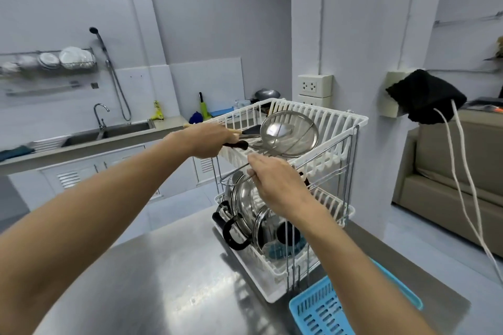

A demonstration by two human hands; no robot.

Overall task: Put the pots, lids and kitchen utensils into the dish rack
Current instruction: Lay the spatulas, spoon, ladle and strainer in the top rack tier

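Your left hand (202, 141) grips the handles of a strainer (289, 134) and spatula (249, 130) over the top tier of the dish rack (337, 141) at frame centre. Your right hand (275, 185), just below, pinches a thin metal handle (239, 171). Pots (242, 198) and a lid (268, 228) fill the bottom tier.

Looked for words, numbers and signs; found none clear enough to read. Saw some print on the yellow bottle (157, 114) by the sink (109, 133), but too small and blurry to make out. No letters on the wall sockets (315, 86), on the white dish rack (337, 128) or on the blue basket (324, 313).
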